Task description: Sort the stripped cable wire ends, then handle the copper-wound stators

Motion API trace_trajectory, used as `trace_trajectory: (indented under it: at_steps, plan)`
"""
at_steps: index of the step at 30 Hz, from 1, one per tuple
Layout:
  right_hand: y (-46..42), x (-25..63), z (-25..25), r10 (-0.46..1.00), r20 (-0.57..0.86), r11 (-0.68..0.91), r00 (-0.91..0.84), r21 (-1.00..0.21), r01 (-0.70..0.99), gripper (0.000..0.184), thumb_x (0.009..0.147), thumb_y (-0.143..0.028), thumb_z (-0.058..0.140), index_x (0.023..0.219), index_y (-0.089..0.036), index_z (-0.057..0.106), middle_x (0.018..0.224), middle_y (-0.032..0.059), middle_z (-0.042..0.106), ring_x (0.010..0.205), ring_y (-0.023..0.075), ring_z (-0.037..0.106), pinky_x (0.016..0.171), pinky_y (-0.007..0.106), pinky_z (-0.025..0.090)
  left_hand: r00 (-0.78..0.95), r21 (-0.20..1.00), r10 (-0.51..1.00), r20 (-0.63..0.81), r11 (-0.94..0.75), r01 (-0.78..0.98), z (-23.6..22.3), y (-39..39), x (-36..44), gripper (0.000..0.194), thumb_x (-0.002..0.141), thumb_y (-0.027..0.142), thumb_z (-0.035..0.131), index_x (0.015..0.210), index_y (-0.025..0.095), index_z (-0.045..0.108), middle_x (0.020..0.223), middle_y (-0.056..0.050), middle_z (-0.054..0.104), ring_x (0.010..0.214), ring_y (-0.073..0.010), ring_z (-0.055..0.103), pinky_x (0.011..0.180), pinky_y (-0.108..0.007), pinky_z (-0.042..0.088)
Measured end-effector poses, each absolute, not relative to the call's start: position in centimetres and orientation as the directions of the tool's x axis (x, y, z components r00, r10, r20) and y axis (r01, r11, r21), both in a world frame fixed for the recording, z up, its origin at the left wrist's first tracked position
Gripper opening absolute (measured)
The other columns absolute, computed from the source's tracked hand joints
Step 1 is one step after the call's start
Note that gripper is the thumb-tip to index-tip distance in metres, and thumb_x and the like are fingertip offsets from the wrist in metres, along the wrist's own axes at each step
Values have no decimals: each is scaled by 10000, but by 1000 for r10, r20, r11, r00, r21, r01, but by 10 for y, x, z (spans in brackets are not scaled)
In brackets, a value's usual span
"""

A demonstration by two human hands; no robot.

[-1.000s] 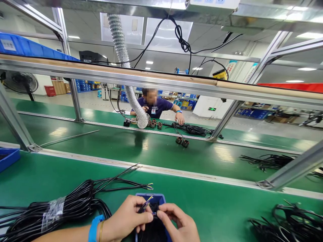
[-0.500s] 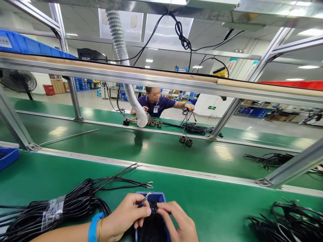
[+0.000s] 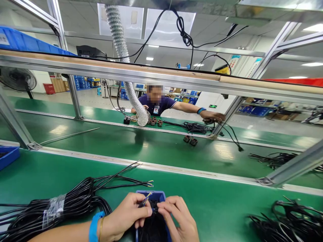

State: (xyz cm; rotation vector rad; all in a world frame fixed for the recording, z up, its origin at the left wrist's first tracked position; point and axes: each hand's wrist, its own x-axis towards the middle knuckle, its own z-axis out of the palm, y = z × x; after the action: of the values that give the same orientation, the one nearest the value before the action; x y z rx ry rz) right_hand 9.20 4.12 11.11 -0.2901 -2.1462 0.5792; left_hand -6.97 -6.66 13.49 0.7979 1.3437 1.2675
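My left hand (image 3: 127, 215), with a blue band and a thin bracelet at its wrist, pinches a cable end (image 3: 146, 199) whose yellow and blue wires stick up past the thumb. Opposite it, my right hand (image 3: 179, 216) has thumb and fingertips pressed together close to the left fingertips. Whatever sits in that right pinch is too small and covered to name. Both hands are over a small blue bin (image 3: 163, 195) holding small black parts (image 3: 152, 228). Left of them lies a bundle of black cables (image 3: 80, 198) bound with clear wrap, its ends bared.
A pile of black cables (image 3: 290, 222) lies at the right. Metal frame posts (image 3: 297, 164) and a rail (image 3: 101, 158) edge the green bench. Across it, a person (image 3: 164, 104) reaches out holding a cable with a plug (image 3: 239, 148). Copper-wound parts (image 3: 190, 140) lie between us.
My hands stay almost in place, still pinching at the same spot. The person across has swung an outstretched arm to the right, carrying the corded cable.
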Motion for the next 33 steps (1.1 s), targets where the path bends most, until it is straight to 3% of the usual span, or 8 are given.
trace_trajectory:
  at_steps: [7,13,16,23,25,28,30,33]
  plan:
    - [39,89,114,385,621,854,-682,-521,8,178,966,-186,558,933,-238,725,813,44,640,763,186,637,675,270,555,-214,964,945,-247,218,-152,135,-67,-69,247,702,375,711,739,158,598,546,72,474,486,-79,418,453,-203,309]
    - [39,88,126,392,614,847,-686,-532,7,135,900,-176,605,921,-236,724,841,42,669,786,189,649,704,267,555,-232,965,951,-205,158,-208,137,-70,-69,183,615,185,613,792,143,633,688,28,576,603,-110,526,564,-231,406]
    - [38,84,124,427,621,811,-657,-585,-26,119,867,-143,616,834,-221,699,791,25,684,747,173,652,690,251,537,-274,962,946,-171,100,-255,138,-70,-68,191,579,142,653,767,151,616,777,9,613,661,-132,585,612,-253,449]
    - [38,86,122,508,468,674,-723,-739,-5,153,864,-200,628,741,-216,717,714,22,692,675,169,657,629,245,520,-243,966,958,-152,92,-241,137,-67,-71,176,646,231,738,750,137,632,697,-6,635,684,-160,605,677,-285,460]
    - [43,98,129,394,417,661,-819,-747,-63,130,876,-243,662,781,-241,750,762,31,729,722,187,693,666,265,545,-259,975,957,-133,79,-210,141,-66,-74,240,709,338,742,795,134,647,722,-15,644,711,-163,612,693,-286,457]
    - [48,113,137,100,373,594,-923,-766,-245,197,939,-307,626,809,-286,771,819,12,777,767,182,734,713,269,569,-266,979,953,-143,97,-179,147,-67,-80,354,760,466,702,865,131,652,706,-2,623,652,-155,611,655,-289,454]
    - [47,111,137,158,339,668,-927,-729,-153,206,954,-243,603,842,-284,769,831,0,785,766,176,734,729,268,567,-231,978,959,-164,126,-169,149,-67,-82,347,745,427,699,910,123,667,690,15,605,606,-132,587,644,-283,449]
    - [39,91,126,341,294,880,-893,-435,193,185,797,-125,759,913,-269,763,874,22,778,832,257,707,756,352,550,-187,965,961,-205,167,-201,148,-68,-82,329,677,286,698,955,113,673,662,28,605,608,-118,572,672,-278,457]
